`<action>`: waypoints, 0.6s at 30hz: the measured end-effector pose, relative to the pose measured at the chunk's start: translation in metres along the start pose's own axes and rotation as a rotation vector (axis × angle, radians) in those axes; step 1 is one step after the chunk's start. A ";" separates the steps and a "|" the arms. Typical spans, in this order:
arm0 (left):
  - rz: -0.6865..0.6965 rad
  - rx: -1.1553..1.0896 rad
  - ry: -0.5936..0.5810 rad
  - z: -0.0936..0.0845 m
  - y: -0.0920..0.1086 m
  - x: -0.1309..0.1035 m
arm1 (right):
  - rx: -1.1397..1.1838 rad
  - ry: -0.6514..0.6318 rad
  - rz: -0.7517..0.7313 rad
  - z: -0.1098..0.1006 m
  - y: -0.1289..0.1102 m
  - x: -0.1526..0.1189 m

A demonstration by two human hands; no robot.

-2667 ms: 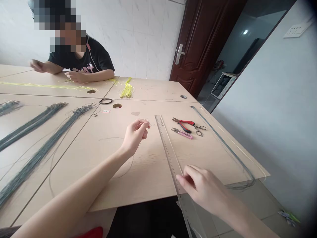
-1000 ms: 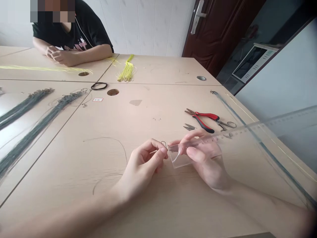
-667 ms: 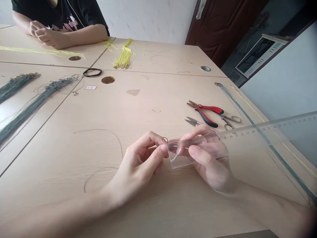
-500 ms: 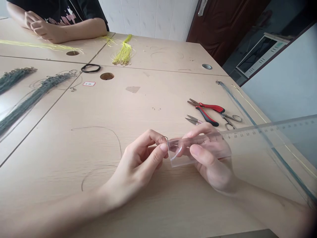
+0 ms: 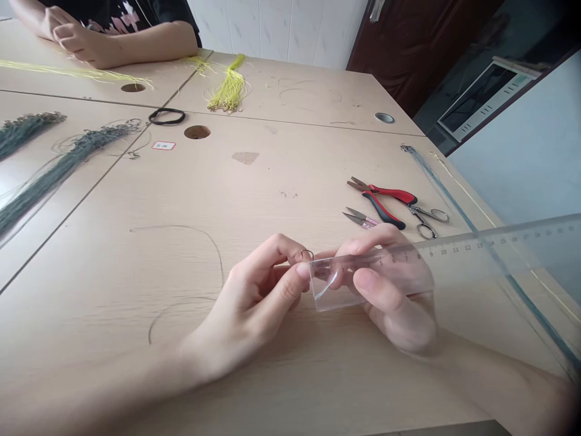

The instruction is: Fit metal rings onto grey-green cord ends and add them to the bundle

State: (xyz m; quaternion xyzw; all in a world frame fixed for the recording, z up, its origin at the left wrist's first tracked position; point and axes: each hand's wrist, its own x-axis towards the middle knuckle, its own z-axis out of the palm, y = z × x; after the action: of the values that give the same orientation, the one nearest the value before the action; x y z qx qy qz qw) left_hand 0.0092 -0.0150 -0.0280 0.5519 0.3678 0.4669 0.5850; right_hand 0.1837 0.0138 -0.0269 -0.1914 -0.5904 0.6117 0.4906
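A small curved fish hook [image 5: 307, 252] is pinched between the thumb and fingers of my left hand [image 5: 261, 309], its bend sticking up past the fingertips. Thin line [image 5: 216, 248] runs in loose curves on the table to the left of that hand. My right hand [image 5: 402, 327] grips a clear plastic ruler [image 5: 458, 245], thumb on the near face and fingers behind. The ruler's zero end touches or nearly touches my left fingertips beside the hook. Its far end reaches out of view at the right. The hook's shank is hidden by my fingers.
Pliers [image 5: 388, 200], thread snips [image 5: 361, 217] and scissors [image 5: 426, 221] lie beyond my right hand. Grey-green line bundles [image 5: 68, 160] lie left, a yellow bundle [image 5: 229, 88] farther back. A blue-grey strand bundle [image 5: 449, 194] runs along the right. A person [image 5: 136, 42] sits across the table.
The ruler and my right hand have shifted slightly right and down in view. My left hand keeps its pinch on the hook. The whole view has moved a little.
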 end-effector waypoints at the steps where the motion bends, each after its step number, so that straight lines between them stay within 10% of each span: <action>1: 0.008 0.000 -0.005 0.000 0.000 0.000 | 0.000 -0.002 -0.003 0.000 0.000 0.000; 18: 0.046 -0.005 -0.022 0.000 0.000 0.000 | -0.010 -0.020 0.024 -0.002 -0.001 -0.002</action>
State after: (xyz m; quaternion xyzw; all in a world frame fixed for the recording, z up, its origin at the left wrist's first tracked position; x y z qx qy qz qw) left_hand 0.0094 -0.0154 -0.0282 0.5637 0.3474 0.4750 0.5796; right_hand 0.1863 0.0130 -0.0268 -0.1947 -0.5960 0.6163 0.4765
